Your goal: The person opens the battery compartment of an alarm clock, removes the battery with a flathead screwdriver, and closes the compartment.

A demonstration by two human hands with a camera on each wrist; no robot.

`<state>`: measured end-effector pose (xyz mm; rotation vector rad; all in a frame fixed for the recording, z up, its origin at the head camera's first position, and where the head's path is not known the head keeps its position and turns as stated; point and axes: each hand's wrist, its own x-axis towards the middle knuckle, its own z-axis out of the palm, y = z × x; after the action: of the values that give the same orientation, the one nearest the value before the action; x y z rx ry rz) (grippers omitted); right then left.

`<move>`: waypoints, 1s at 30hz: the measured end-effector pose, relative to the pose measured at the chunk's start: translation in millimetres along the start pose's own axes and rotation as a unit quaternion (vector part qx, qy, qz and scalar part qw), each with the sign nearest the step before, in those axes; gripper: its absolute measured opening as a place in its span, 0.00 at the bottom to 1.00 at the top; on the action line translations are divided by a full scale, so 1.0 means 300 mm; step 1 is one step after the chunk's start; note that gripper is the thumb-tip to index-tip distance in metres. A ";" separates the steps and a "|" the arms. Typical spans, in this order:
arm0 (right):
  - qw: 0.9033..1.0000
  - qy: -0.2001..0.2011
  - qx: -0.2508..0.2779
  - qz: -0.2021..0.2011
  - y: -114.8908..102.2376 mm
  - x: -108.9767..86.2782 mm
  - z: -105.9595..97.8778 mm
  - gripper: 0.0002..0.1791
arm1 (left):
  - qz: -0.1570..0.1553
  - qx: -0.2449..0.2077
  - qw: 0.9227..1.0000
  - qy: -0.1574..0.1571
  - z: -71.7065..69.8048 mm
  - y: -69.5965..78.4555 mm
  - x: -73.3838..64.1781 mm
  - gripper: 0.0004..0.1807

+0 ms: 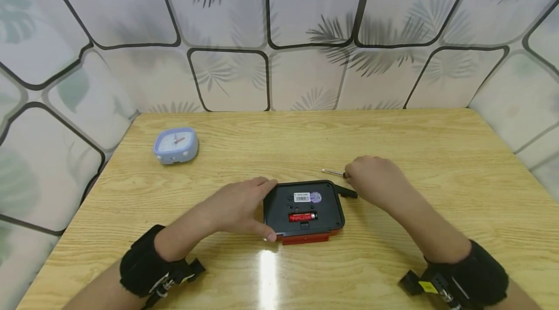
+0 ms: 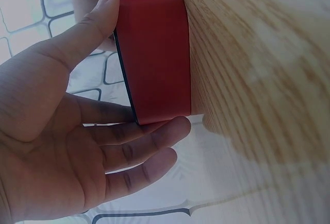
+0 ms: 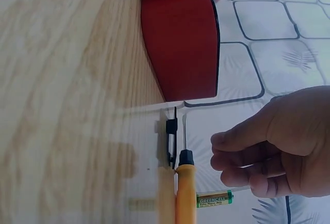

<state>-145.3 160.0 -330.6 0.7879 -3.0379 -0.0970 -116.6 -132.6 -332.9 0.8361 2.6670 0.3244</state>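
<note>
A red device with a black back panel (image 1: pixel 279 201) lies back up on the table; its red side (image 2: pixel 154 59) fills the left wrist view. One red battery (image 1: pixel 300 217) sits in its open compartment, below a barcode label. My left hand (image 1: pixel 238 205) holds the device's left end, thumb at the near corner and fingers at the far one. Beyond its right end my right hand (image 1: pixel 373 179) hovers with loosely curled fingers, apart from the yellow-handled screwdriver (image 3: pixel 185 188); nothing shows between its fingertips. A black plastic piece (image 1: pixel 347 192) lies by the device.
A green battery (image 3: pixel 215 199) lies beyond the screwdriver handle. A blue clock (image 1: pixel 176 145) stands at the back left of the wooden table (image 1: pixel 436 145). Patterned curtain-like panels (image 1: pixel 305 77) rise behind the table and along its sides.
</note>
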 end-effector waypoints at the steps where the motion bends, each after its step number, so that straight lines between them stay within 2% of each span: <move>1: 1.000 0.002 0.004 0.006 0.003 -0.001 -0.004 0.07 | 0.000 0.000 1.000 -0.001 0.000 0.000 0.000 0.63; 6: 0.999 0.001 0.019 0.026 0.011 0.002 -0.005 0.02 | -0.002 -0.001 1.000 -0.003 0.000 0.001 -0.001 0.63; 12: 1.000 0.002 0.022 0.022 0.015 0.009 0.016 0.05 | 0.001 -0.003 1.000 -0.001 -0.002 0.002 0.000 0.63; 22: 0.998 -0.051 0.025 0.016 0.030 0.018 0.048 0.11 | -0.004 0.001 1.000 -0.004 -0.004 0.004 -0.002 0.63; 30: 0.999 -0.043 0.017 0.010 0.025 0.016 0.051 0.11 | -0.004 0.000 1.000 -0.006 -0.002 0.003 0.000 0.63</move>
<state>-153.2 165.0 -345.4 0.7742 -3.1356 -0.0814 -116.2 -131.9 -331.9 0.8248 2.6586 0.3175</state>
